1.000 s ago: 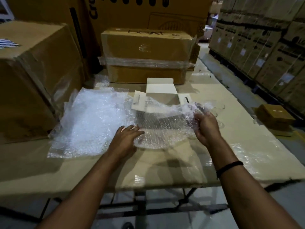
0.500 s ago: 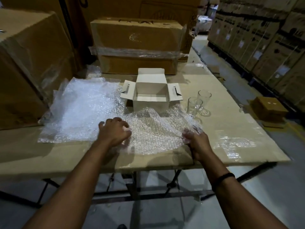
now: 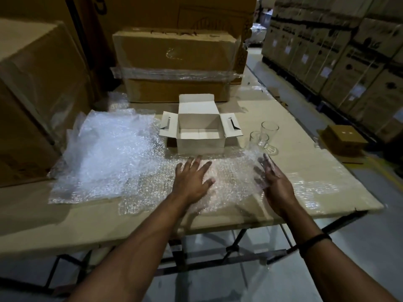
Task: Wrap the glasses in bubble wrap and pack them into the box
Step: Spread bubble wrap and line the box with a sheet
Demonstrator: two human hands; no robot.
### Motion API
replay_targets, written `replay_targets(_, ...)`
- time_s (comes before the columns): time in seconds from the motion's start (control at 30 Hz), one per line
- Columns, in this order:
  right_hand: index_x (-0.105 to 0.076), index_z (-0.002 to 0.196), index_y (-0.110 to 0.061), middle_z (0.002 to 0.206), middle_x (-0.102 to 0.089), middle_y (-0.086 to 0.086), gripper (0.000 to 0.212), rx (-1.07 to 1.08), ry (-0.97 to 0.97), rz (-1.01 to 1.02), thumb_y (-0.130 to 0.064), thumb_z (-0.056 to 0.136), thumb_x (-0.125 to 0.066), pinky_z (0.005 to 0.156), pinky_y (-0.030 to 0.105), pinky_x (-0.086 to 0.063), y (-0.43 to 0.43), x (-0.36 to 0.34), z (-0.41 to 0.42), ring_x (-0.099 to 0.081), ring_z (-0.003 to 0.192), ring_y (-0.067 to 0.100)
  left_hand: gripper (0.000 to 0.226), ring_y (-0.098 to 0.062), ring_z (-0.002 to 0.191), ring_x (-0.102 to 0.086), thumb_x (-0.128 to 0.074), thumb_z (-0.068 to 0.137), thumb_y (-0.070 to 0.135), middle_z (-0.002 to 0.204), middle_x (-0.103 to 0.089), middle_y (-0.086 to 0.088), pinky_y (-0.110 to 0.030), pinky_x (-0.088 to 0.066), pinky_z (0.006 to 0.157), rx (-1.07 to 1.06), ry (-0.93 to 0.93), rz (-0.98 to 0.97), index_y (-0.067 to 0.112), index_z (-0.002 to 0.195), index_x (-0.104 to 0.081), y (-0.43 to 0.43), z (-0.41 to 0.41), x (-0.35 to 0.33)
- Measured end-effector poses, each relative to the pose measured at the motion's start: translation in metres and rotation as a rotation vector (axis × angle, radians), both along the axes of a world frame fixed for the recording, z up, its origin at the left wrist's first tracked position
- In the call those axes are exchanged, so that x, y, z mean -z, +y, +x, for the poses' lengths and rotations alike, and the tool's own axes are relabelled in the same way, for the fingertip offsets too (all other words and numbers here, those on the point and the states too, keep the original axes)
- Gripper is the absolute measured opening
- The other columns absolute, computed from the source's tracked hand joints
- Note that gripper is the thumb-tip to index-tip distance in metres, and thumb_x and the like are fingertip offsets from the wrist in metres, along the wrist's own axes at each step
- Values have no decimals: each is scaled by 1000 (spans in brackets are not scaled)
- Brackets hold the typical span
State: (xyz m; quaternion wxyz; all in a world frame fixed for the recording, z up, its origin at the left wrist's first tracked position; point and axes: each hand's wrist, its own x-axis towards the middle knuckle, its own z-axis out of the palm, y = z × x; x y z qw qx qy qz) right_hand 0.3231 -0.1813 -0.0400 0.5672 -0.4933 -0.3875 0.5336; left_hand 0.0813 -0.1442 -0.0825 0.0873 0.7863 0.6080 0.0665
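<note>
We can read no whole word. The tall carton (image 3: 141,9) behind the table (image 3: 290,114) at its far edge bears one big dark stroke, cut by the frame. The white labels (image 3: 304,59) and dark print on the stacked cartons (image 3: 349,68) to the right are too small.

The scene is dimly lit w/ a warm yellowish cast; the brightest glare is thrown off the wrap pile (image 3: 104,153) at left, and arm shadows are cast on the table (image 3: 65,219) near its front edge. Straight lines are bent by wide-angle distortion toward the edges. The right hand (image 3: 274,182) is smeared by motion blur, and the cartons (image 3: 349,62) at right are underexposed & soft.
</note>
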Motion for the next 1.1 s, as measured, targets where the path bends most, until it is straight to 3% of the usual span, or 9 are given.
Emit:
replay_targets(0.07, -46, 139, -38, 147, -44, -14, 42, -76, -198, 103, -33, 98, -51, 110, 36, -36, 0, -7, -6, -42, 136, 13, 63, -23, 150, 0, -30, 96, 62, 163, -1, 4, -55, 1, 118, 61, 6, -102, 38, 152, -14, 0, -13, 2)
replay_targets(0.13, -39, 142, -46, 152, -34, -21, 47, -212, -447, 179, -25, 101, -48, 114, 32, -28, -1, -13, -18, -31, 141, 5, 57, -21, 150, -1, -31, 100, 55, 163, -4, 1, -51, 2, 118, 108, -73, -201, 34, 152, -20, -3, -23, 6)
replay_targets(0.27, -20, 149, -40, 155, -12, -21, 71, -560, -927, 312, 2, 97, -43, 108, 8, -17, -3, -24, -66, -12, 141, -1, 37, -27, 139, -35, -54, 97, 29, 150, -42, -2, -51, -21, 117, -165, -500, 103, 25, 134, -53, -11, -57, -2)
replay_targets(0.33, -12, 152, -35, 157, -6, -17, 71, -688, -1211, 358, -6, 97, -46, 114, 20, -13, -3, -17, -89, -7, 141, 0, 32, -29, 126, -50, -65, 90, 18, 136, -57, -5, -51, -35, 109, -278, -420, 279, 21, 122, -65, -15, -81, -6)
replay_targets(0.47, -3, 155, -22, 163, -2, 0, 77, -807, -1499, 346, -40, 97, -51, 121, 36, -5, 8, 9, -126, -2, 149, 15, 38, -35, 116, -46, -68, 84, 31, 126, -59, -9, -44, -29, 94, -606, -139, 315, 20, 120, -66, -33, -119, -13)
replay_targets(0.57, 3, 154, -18, 162, 4, 2, 100, -927, -1601, 219, -74, 84, -41, 120, 41, 2, 13, 25, -136, 4, 149, 18, 54, -36, 112, -43, -61, 82, 53, 123, -53, -14, -43, -30, 91, -784, 38, 111, 16, 121, -59, -49, -132, -14)
replay_targets(0.67, -1, 155, -20, 162, 3, 0, 104, -898, -1542, 240, -86, 78, -24, 120, 43, 5, 15, 24, -138, 6, 149, 14, 52, -34, 110, -44, -57, 80, 60, 118, -55, -12, -42, -31, 89, -791, 122, 43, 19, 112, -63, -52, -141, -11)
replay_targets(0.9, -2, 155, -20, 163, 4, 0, 72, -790, -1645, 196, -60, 98, -22, 118, 42, 7, 29, 48, -142, 7, 149, 16, 23, -30, 110, -44, -60, 81, 39, 112, -63, -4, -41, -28, 90, -788, -111, 44, 31, 102, -65, -48, -142, -10)
replay_targets(1.1, -1, 154, -25, 162, 6, -5, 70, -775, -1626, 260, -60, 97, -19, 117, 41, 7, 30, 56, -145, 8, 148, 14, 47, -35, 117, -43, -63, 82, 51, 123, -57, -12, -44, -31, 95, -829, -76, -35, 19, 116, -58, -46, -149, -11)
